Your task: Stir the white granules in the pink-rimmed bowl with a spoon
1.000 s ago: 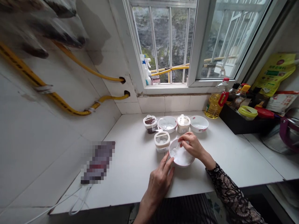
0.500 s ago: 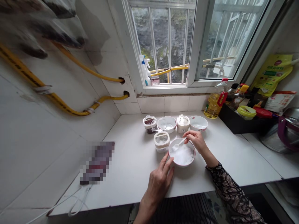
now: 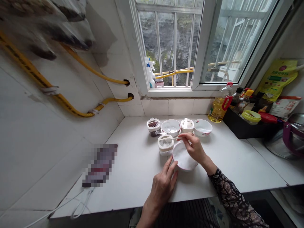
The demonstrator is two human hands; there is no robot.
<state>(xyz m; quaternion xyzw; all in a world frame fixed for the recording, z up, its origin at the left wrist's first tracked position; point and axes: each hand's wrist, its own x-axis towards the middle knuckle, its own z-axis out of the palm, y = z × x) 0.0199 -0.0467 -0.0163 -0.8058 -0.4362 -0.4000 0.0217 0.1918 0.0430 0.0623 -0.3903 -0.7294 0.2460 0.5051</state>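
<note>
Indoors, on a white countertop (image 3: 133, 164), a person's right hand (image 3: 196, 147) pinches a slim white spoon (image 3: 176, 138), its far end at the top of a squarish, cream-rimmed clear container (image 3: 165, 152). Just beside it sits a round white bowl (image 3: 186, 170) with a thin pinkish rim, holding bright white, powdery-looking contents (image 3: 184, 158). The left hand (image 3: 162, 185), fingers loosely spread, rests against the bowl's near-left edge.

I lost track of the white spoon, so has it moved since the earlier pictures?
Yes, leftward: judged against the nearest jar, the white spoon in the right hand has gone from the nearest bowl to that jar's opening.
</note>
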